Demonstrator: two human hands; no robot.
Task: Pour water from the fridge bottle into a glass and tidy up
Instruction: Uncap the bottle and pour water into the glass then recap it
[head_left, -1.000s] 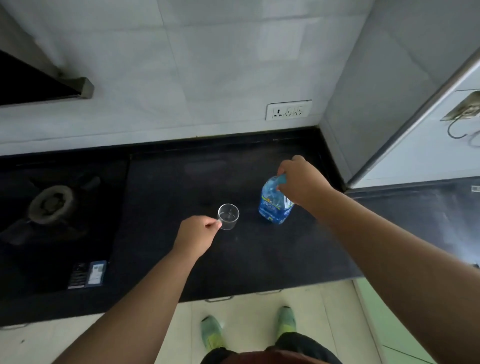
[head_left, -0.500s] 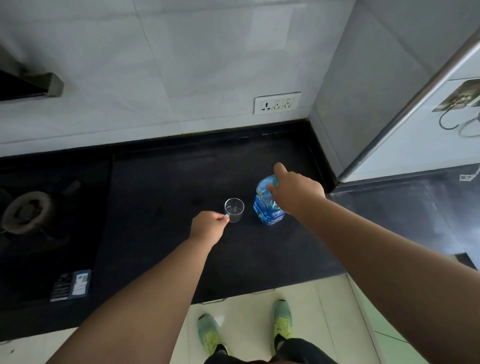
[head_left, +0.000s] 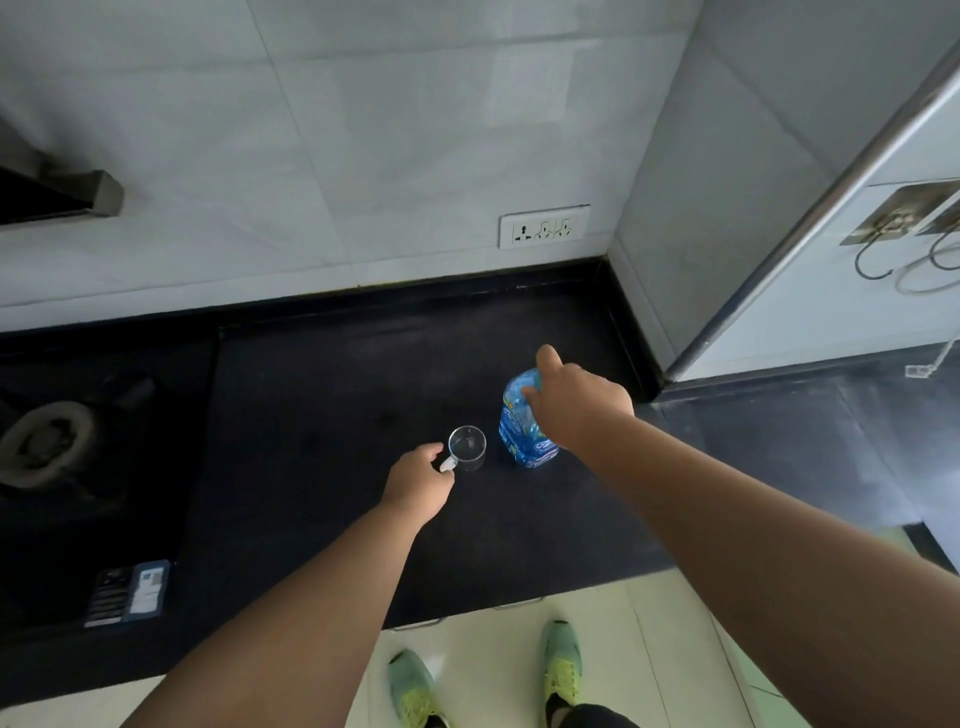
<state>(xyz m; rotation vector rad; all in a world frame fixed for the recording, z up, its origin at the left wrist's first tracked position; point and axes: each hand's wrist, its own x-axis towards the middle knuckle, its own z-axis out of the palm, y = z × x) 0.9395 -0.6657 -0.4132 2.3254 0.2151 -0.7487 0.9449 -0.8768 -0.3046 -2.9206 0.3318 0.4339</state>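
A clear glass (head_left: 467, 448) with a small handle stands upright on the black table (head_left: 322, 415), near the middle of the view. The left hand (head_left: 418, 480) sits at about 7 o'clock from the glass, its fingers curled and pinching the handle. Just beside the glass, at about 3 o'clock from it and apart from it by a narrow gap, stands a blue bottle (head_left: 522, 423) with a printed label, upright on the table. The right hand (head_left: 576, 402) comes over the top of the bottle from 4 o'clock, the thumb down along the near side and one finger raised toward 12 o'clock; it covers the cap, so whether the fingers grip the bottle or only rest on it cannot be told. At 9 o'clock from the glass, well apart, is a gas burner (head_left: 44, 441) set in the dark hob, and at 8 o'clock a small sticker (head_left: 130, 592) lies near the table's front edge. On the tiled wall at 12 o'clock is a white socket plate (head_left: 543, 227). Below the table's edge, green shoes (head_left: 561, 662) stand on the pale floor.
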